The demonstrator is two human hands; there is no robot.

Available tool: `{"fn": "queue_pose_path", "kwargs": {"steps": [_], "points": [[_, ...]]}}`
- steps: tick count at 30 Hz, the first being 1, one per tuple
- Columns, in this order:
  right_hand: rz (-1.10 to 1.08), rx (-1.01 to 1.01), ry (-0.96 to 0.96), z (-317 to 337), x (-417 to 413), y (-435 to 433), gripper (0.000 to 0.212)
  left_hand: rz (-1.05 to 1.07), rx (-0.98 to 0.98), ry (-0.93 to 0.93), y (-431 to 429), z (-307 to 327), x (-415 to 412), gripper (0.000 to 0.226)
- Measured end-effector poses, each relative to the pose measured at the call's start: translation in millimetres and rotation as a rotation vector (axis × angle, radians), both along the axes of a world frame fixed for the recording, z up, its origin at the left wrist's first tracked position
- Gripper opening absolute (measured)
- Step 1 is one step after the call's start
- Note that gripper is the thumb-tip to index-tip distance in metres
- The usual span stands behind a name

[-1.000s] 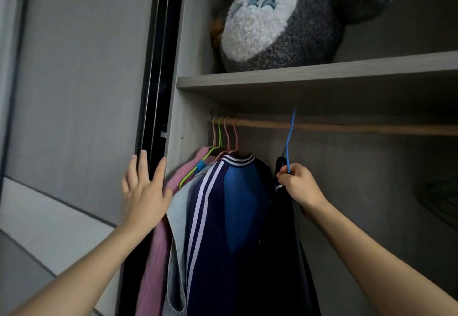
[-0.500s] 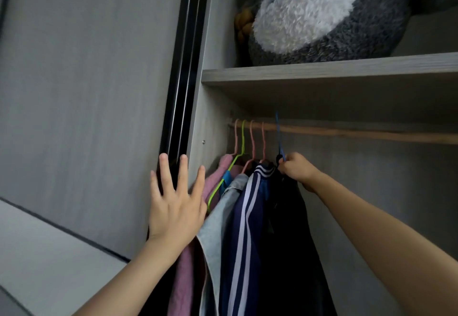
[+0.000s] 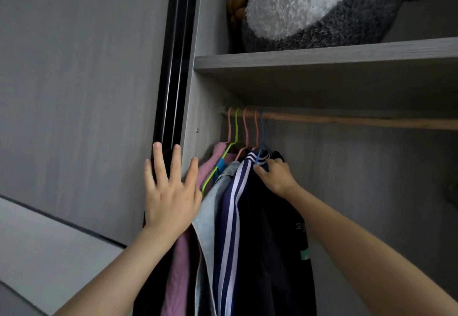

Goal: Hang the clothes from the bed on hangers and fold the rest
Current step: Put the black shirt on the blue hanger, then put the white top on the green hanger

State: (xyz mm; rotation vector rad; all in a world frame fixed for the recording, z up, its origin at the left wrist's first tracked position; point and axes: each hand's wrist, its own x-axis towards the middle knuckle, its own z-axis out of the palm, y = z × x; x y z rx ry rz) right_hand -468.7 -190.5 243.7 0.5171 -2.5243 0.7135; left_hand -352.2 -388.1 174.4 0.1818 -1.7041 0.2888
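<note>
Since a second ago the blue hanger (image 3: 262, 132) has slid left along the rail (image 3: 347, 120) until it sits packed against the other hooks, and the left hand (image 3: 171, 196) has risen up the wardrobe's edge. Nearest the camera, that left hand lies flat with its fingers straight and spread wide, holding nothing, its fingertips over the black door track (image 3: 173, 68) and the side panel, its palm just beside the pink garment (image 3: 183, 266). Next to it hang the pale grey garment (image 3: 208, 216) and the striped jacket (image 3: 230, 216), then the dark garment (image 3: 272, 241), which is the task's piece and is already up on the rail at the right end of the row. The right hand (image 3: 275, 177) has its fingers curled tight round the base of the blue hanger at this garment's collar. The step in hand appears to be settling the hanger, so I judge it best to check that the hook is fully over the rail before letting go, and to keep the left hand bracing while the right eases off. The collars are crowded, so the dark garment's neck may catch on the striped jacket; a slight gap would help. Further back, the shelf (image 3: 322, 60) carries a grey plush toy (image 3: 309, 6)
</note>
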Motion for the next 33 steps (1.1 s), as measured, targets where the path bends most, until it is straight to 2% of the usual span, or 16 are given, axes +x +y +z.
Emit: {"fn": "queue_pose_path", "kwargs": {"steps": [4,10,13,19,23,28,33], "points": [[-0.083,-0.001,0.045,2,7,44,0.053,-0.133,0.05,0.035,22,-2,5,0.042],[-0.317,0.079,0.052,-4,30,143,0.051,-0.34,-0.033,-0.09,92,-9,-13,0.047],[-0.508,0.183,0.082,-5,55,202,0.05,-0.443,-0.015,-0.184,130,-16,-25,0.059],[-0.953,0.441,0.162,-15,124,317,0.042,-0.626,0.003,-0.39,210,-33,-37,0.062],[-1.186,0.573,0.188,-24,171,365,0.031,-0.704,-0.02,-0.457,255,-39,-36,0.062],[-1.231,0.617,0.049,-24,200,400,0.026,-0.784,-0.036,-0.489,297,-47,-30,0.063],[-1.18,0.72,0.122,-12,207,400,0.021,-0.799,-0.025,-0.505,306,-57,-32,0.061]]}}
